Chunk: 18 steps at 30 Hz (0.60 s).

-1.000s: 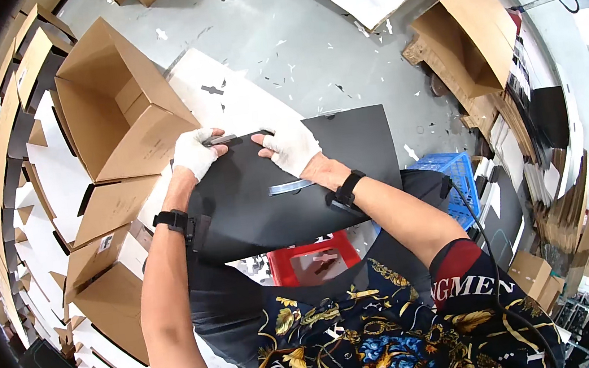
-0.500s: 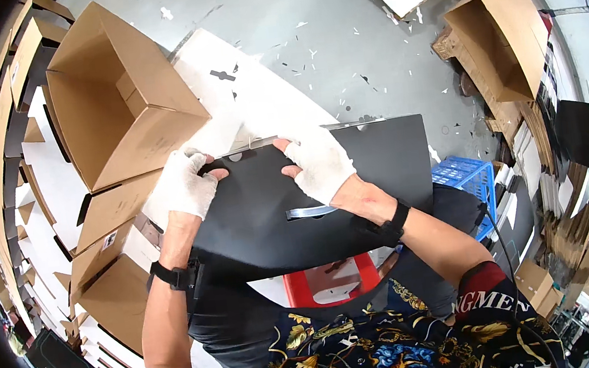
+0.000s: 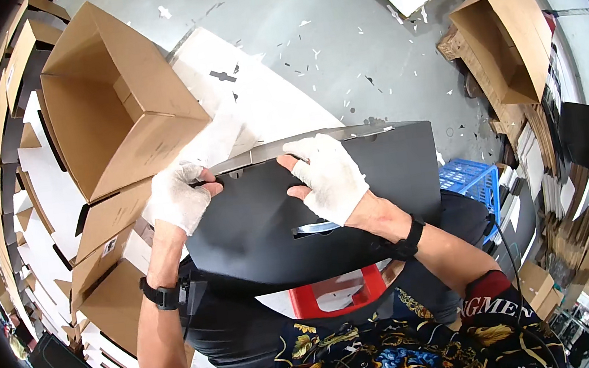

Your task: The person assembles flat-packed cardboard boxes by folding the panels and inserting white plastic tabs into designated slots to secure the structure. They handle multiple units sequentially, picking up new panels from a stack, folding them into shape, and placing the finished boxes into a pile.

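Observation:
Across my lap lies a black cardboard box [image 3: 255, 225], its far edge showing a narrow top strip with small tabs and slots. A handle-shaped cutout [image 3: 316, 229] in its near face shows something pale blue-white inside. My left hand [image 3: 181, 197], in a white glove with bare fingertips, pinches the box's far left corner. In a matching glove, my right hand [image 3: 328, 178] has its fingers over the middle of the far edge and its thumb against the near face.
An open brown carton [image 3: 119, 109] stands to the left, beside stacked white and brown cardboard [image 3: 46, 205]. A white sheet [image 3: 253, 79] covers floor ahead, with paper scraps around. Right are a blue plastic crate [image 3: 472, 178] and another open carton [image 3: 503, 40]. A red stool [image 3: 304, 303] shows below.
The black box has shifted slightly nearer and to the right, tilting so its narrow top strip shows more. Both hands have moved with it, still at the far edge.

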Each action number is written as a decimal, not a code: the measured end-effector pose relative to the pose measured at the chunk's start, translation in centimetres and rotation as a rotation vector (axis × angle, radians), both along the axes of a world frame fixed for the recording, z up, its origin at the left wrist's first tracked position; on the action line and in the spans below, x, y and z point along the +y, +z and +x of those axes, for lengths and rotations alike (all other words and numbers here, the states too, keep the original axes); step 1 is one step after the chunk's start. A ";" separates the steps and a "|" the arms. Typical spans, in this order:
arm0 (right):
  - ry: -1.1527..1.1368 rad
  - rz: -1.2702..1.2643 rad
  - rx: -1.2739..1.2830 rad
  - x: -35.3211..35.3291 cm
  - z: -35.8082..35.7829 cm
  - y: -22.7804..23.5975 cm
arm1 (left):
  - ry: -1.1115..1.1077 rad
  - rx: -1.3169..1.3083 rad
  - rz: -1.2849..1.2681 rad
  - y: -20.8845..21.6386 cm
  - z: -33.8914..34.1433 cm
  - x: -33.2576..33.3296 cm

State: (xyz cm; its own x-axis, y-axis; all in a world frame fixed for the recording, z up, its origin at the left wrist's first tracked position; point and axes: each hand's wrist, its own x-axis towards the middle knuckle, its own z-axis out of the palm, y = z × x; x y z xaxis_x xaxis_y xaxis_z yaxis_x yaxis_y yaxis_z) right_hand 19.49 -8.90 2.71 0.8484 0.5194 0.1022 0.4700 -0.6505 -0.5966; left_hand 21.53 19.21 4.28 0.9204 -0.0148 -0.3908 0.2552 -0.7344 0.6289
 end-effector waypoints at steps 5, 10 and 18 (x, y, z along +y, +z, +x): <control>0.024 0.033 -0.056 0.8 -0.4 -0.6 | 0.179 0.095 -0.011 -0.2 0.3 -0.5; 0.009 0.096 -0.066 1.1 -0.6 -0.8 | 0.081 -0.001 0.114 -1.5 -0.1 -0.2; 0.015 0.097 -0.036 1.2 -0.2 -1.2 | 0.099 -0.036 0.046 -1.9 -0.9 0.5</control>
State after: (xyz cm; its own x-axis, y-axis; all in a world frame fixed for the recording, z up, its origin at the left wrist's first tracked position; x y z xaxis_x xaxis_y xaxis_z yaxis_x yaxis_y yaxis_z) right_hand 19.32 -7.69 1.52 0.8356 0.5180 0.1827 0.5014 -0.5834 -0.6390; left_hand 20.65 19.67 2.38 0.9299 0.0942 -0.3555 0.3059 -0.7348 0.6054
